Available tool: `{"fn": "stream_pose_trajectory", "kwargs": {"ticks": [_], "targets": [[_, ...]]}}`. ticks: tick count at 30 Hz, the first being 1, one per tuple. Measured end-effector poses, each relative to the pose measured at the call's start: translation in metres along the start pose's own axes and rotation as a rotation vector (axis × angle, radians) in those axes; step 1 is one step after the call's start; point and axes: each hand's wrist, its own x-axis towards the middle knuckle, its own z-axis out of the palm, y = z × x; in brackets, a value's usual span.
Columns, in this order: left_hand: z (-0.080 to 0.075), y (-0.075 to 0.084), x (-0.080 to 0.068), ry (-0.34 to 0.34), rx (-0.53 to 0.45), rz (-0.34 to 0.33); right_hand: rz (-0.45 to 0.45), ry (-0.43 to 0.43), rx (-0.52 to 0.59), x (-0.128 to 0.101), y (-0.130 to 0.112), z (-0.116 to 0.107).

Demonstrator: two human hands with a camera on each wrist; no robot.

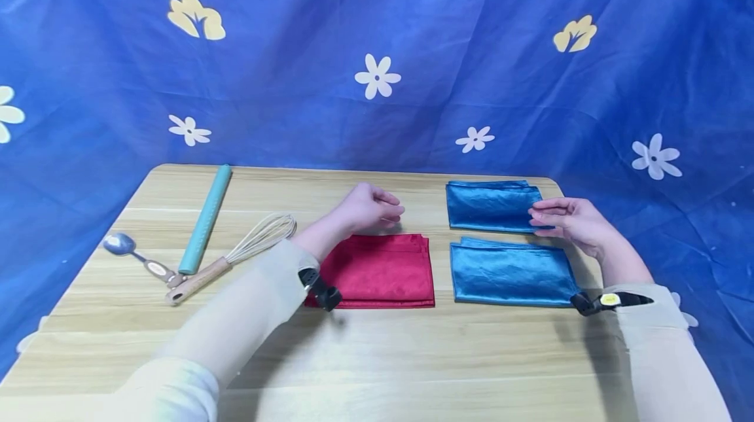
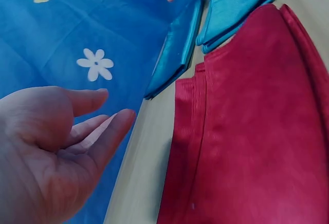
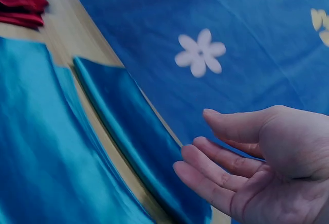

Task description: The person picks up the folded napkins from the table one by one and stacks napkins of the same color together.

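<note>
A folded red cloth (image 1: pixel 383 271) lies flat in the middle of the table, its layered edge toward the back. Just above that back edge hovers my left hand (image 1: pixel 372 207), fingers loosely bent and nothing in them. To the right lie two folded blue cloths, the nearer blue cloth (image 1: pixel 511 273) and the farther blue cloth (image 1: pixel 491 206), one behind the other with a narrow gap. My right hand (image 1: pixel 574 222) is by the right end of the farther one, fingers relaxed and holding nothing; whether a fingertip touches the cloth I cannot tell.
On the table's left side lie a teal rolling pin (image 1: pixel 206 219), a whisk (image 1: pixel 235 255) with a wooden handle and a metal spoon (image 1: pixel 120 244). Whisk and spoon handles meet near the rolling pin's lower end. A blue flowered curtain (image 1: pixel 318 82) hangs behind the wooden table (image 1: pixel 377 369).
</note>
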Motion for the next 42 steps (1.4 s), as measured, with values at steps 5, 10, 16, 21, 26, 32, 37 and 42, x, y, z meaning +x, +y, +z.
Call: {"fn": "stream_pose_trajectory", "kwargs": {"ticks": [5,10,16,21,26,32,37,42], "targets": [[0.017,0.003,0.02,0.012,0.074,0.011,0.032,0.076,-0.077,0.012,0.007,-0.021],[0.04,0.0,0.042,0.007,0.15,0.007,0.06,0.155,-0.221,0.022,0.016,-0.037],[0.07,-0.003,0.064,0.03,0.16,-0.007,0.081,0.231,-0.272,0.031,0.027,-0.046],[0.091,-0.004,0.076,0.049,0.135,-0.031,0.163,0.267,-0.329,0.036,0.038,-0.045],[0.101,-0.005,0.086,0.065,0.074,-0.062,0.211,0.32,-0.383,0.042,0.044,-0.036],[0.105,-0.007,0.097,0.101,0.129,-0.128,0.226,0.352,-0.401,0.05,0.046,-0.019],[0.114,-0.006,0.101,0.087,0.116,-0.138,0.246,0.384,-0.439,0.053,0.044,-0.012],[0.122,-0.005,0.1,0.094,0.107,-0.081,0.22,0.346,-0.481,0.059,0.042,-0.015]]}}
